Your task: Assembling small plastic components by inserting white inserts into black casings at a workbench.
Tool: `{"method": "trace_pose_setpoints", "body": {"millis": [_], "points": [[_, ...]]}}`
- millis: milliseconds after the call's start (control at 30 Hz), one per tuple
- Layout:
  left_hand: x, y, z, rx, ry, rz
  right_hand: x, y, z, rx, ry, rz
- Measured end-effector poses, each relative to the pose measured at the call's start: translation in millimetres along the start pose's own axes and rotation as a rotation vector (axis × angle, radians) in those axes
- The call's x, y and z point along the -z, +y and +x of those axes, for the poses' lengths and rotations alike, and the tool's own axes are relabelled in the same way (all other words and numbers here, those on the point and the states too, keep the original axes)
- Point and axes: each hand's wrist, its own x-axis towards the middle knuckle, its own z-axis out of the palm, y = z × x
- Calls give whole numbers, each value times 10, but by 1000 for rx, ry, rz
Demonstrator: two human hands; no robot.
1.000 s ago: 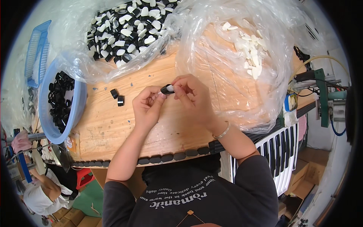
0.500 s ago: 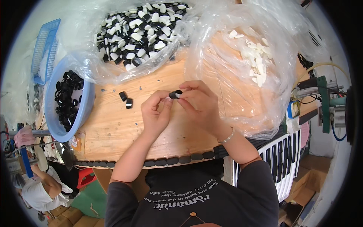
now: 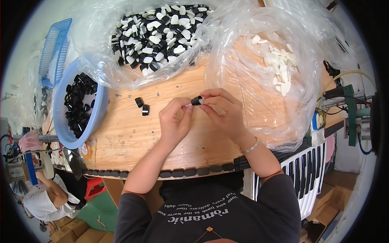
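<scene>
A small black oval cap (image 3: 197,101) with something white at its side is held between my two hands over the wooden table (image 3: 162,91). My right hand (image 3: 226,111) pinches it with thumb and fingertips from the right. From the left, my left hand (image 3: 175,119) is closed in a pinch at its edge, with a bit of something pale at the fingertips. Left of my hands lie two loose black caps (image 3: 145,110). Beyond them a clear plastic bag (image 3: 133,83) holds a heap of black caps and white oval pieces (image 3: 154,39).
A blue basin (image 3: 103,103) of black caps stands at the left, near a blue basket (image 3: 45,67). At the right, white flat pieces (image 3: 279,65) lie on spread clear plastic (image 3: 259,117). Dark oval pads (image 3: 190,172) line the front edge. Another person (image 3: 48,200) sits lower left.
The whole view has shifted slightly, so things sit farther right. The cap has turned a little between my fingers, and both hands keep their pinch.
</scene>
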Motion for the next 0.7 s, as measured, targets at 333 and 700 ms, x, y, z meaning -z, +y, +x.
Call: {"method": "trace_pose_setpoints", "body": {"millis": [333,700], "points": [[-11,-86,-37,113,-23,-96,24,25,28,-91,-98,221],[38,-93,2,294,-40,-411,58,11,37,-56,-39,172]]}}
